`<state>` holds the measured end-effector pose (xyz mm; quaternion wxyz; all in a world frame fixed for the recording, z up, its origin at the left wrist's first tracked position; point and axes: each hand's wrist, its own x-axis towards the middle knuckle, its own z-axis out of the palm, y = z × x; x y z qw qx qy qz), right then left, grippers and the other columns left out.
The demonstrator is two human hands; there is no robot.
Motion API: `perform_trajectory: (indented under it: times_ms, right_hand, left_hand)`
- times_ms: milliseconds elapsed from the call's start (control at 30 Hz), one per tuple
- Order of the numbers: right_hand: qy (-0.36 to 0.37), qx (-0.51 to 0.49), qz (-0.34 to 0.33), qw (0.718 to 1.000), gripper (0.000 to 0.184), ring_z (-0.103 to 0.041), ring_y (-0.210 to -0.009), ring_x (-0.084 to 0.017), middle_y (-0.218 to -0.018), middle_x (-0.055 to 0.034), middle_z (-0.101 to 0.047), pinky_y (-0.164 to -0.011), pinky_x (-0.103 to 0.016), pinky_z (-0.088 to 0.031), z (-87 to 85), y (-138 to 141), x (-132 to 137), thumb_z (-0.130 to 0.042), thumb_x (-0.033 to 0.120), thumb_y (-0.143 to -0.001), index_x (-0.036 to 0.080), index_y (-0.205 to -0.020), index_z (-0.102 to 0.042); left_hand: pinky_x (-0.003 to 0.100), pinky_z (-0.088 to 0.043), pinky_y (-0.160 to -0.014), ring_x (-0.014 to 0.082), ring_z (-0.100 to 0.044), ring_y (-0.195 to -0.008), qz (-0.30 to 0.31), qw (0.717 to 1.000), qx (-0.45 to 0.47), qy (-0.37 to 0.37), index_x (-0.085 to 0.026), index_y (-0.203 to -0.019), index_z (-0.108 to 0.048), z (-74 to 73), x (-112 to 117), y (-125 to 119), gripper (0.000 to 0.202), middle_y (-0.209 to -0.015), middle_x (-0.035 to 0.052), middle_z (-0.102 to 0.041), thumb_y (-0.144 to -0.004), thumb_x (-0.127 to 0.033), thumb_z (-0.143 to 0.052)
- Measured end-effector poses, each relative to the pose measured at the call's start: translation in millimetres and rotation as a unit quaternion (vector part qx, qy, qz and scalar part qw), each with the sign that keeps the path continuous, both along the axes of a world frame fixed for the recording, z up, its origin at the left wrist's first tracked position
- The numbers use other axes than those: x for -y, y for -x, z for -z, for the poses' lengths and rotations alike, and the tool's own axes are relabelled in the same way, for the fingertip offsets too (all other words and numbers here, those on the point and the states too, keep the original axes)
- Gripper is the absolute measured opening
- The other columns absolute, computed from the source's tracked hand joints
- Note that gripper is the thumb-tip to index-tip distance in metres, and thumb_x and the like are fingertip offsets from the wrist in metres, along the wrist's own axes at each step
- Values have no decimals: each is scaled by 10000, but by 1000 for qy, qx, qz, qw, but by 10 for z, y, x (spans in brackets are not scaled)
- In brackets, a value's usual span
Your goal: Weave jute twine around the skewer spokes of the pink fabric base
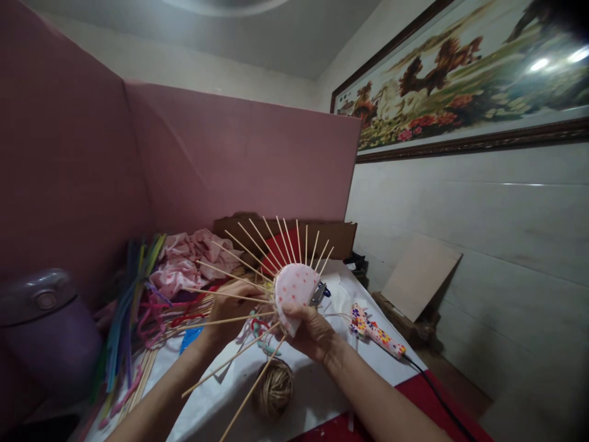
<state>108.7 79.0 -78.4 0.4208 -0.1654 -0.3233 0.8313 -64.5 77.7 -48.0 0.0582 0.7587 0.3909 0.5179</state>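
I hold up a round disc covered in pink dotted cloth point(294, 288), with several thin wooden sticks point(257, 248) fanning out from its rim. My right hand point(313, 331) grips the disc's lower edge, fingers closed on it. A metal clip point(318, 293) sits at the disc's right side. My left hand point(234, 304) is behind the sticks on the left, fingers curled among them and partly hidden.
A ball of twine point(275, 388) lies on the white-covered table below. A dotted glue gun point(375, 331) with a black cord lies to the right. Pink cloth point(184, 261) and coloured pipe cleaners point(133, 288) pile at left, beside a purple pot point(46, 331). A pink partition stands behind.
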Motion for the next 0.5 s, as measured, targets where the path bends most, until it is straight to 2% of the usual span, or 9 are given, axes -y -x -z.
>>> perform_trajectory:
  times_ms: [100, 200, 367, 500]
  right_hand:
    - [-7, -11, -34, 999, 177, -553, -539, -98, -643, -6, -637, -570, -239, -436, 3, -6, -1, -658, 180, -642, 102, -783, -586]
    - [-4, -17, -53, 998, 225, -572, -558, -102, -664, -19, -645, -591, -239, -443, 16, -12, -9, -645, 190, -660, 76, -847, -593]
    - [3, -4, -37, 999, 247, -595, -623, -109, -728, -57, -664, -644, -239, -446, 34, -5, -18, -655, 157, -645, 58, -864, -599]
    - [4, -6, -31, 999, 264, -582, -620, -110, -694, -40, -649, -630, -237, -446, 26, 3, -3, -659, 119, -611, 64, -862, -599]
  left_hand:
    - [239, -426, -604, 140, -569, -608, -37, 999, -1, 2, -188, -657, -660, 24, -17, 26, 87, -634, 24, -648, -707, -178, -589]
    - [234, -425, -580, 137, -564, -592, -46, 999, 28, 3, -181, -666, -654, 28, -15, 39, 76, -636, 25, -644, -708, -207, -596]
    - [233, -412, -543, 140, -556, -575, -57, 997, 44, 28, -182, -648, -660, -3, 13, 34, 109, -607, 21, -630, -703, -254, -600]
    - [237, -417, -559, 148, -563, -586, -71, 997, 36, 18, -188, -650, -674, 14, -2, 36, 79, -612, 28, -645, -678, -237, -619]
